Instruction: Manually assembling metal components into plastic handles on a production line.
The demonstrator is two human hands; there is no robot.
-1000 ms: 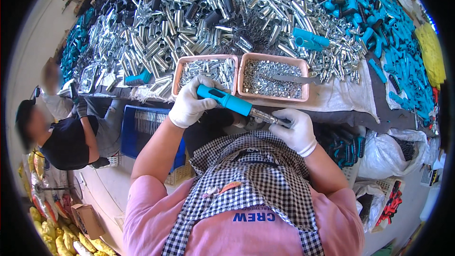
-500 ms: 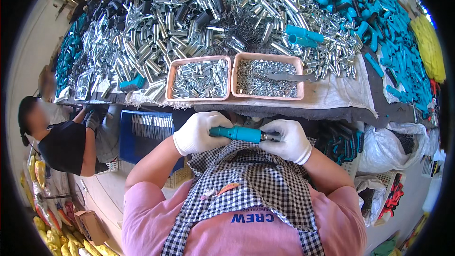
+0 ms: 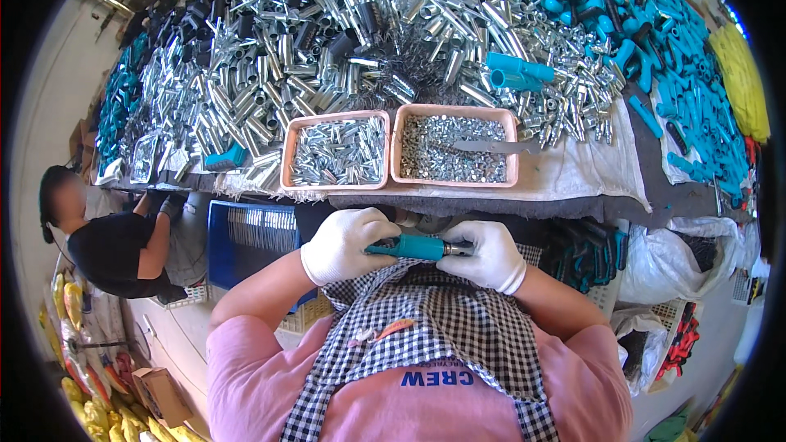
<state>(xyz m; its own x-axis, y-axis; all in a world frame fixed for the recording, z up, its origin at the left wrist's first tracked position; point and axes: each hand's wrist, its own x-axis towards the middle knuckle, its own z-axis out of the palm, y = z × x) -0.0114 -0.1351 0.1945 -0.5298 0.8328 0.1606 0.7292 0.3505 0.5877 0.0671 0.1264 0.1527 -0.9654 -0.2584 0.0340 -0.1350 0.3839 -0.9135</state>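
Observation:
Both my hands wear white knitted gloves and hold one teal cylindrical tool body [image 3: 420, 247] level above my checkered apron. At its left end, my left hand [image 3: 345, 247] is closed around the teal part, with fingers curled over it. My right hand [image 3: 488, 257] is closed on the metal fitting [image 3: 459, 248] that sticks out of its right end. Part of that fitting is hidden by the fingers. Just beyond, at the table's near edge, are a tray of slim metal pins [image 3: 286, 157] and a tray of small metal pieces [image 3: 395, 151] with a flat blade [image 3: 491, 147] lying across it.
Heaped metal tubes and rods [image 3: 270, 74] cover the table, with teal housings [image 3: 655, 49] piled at the far right. A blue crate [image 3: 215, 254] stands below the table at left. A co-worker [image 3: 110, 250] sits further left. White sacks [image 3: 655, 266] are at right.
The tool body has shifted slightly, and my hands are a little closer together, the right one having moved left. The table and trays appear slightly lower in view.

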